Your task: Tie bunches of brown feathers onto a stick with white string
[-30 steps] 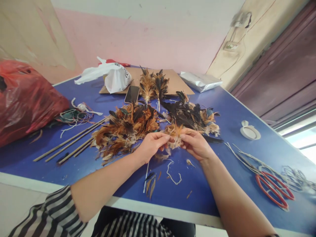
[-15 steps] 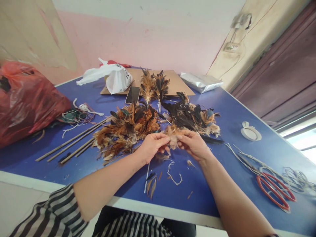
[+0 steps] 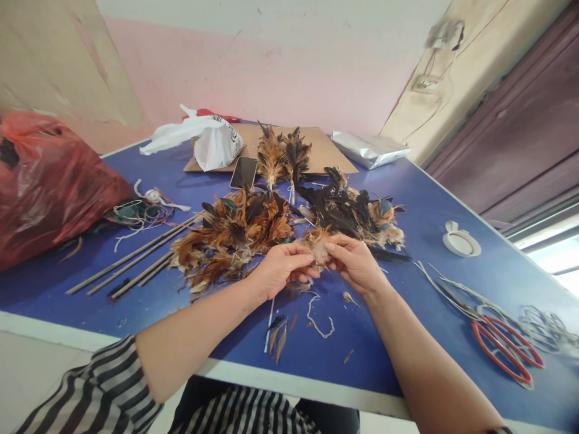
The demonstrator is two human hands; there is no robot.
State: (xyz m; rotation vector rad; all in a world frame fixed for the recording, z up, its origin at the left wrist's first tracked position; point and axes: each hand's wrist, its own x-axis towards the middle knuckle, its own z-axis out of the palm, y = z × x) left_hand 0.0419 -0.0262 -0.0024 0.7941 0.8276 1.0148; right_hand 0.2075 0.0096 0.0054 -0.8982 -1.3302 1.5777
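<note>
Between my two hands is a small tuft of pale brown feathers (image 3: pixel 321 248), pinched from both sides just above the table. My left hand (image 3: pixel 286 265) grips its left side between thumb and fingers. On its right side, my right hand (image 3: pixel 355 262) closes thumb and fingers on it. Left of the tuft lies a pile of orange-brown feathers (image 3: pixel 253 226), and behind it to the right a pile of mostly black feathers (image 3: pixel 346 211). A white string (image 3: pixel 319 322) and a few loose feathers (image 3: pixel 278 337) lie in front of my hands.
Thin sticks (image 3: pixel 131 259) and a red plastic bag (image 3: pixel 54 187) are on the left. Two feather bundles (image 3: pixel 271 157) rest on cardboard (image 3: pixel 325 147) behind, near a phone (image 3: pixel 244 173) and a white bag (image 3: pixel 217 144). Red-handled scissors (image 3: pixel 504 349), string and tape (image 3: pixel 461 242) lie right.
The feather tuft has shifted very slightly to the right with my fingers, which still pinch it. Everything else on the table stays in place.
</note>
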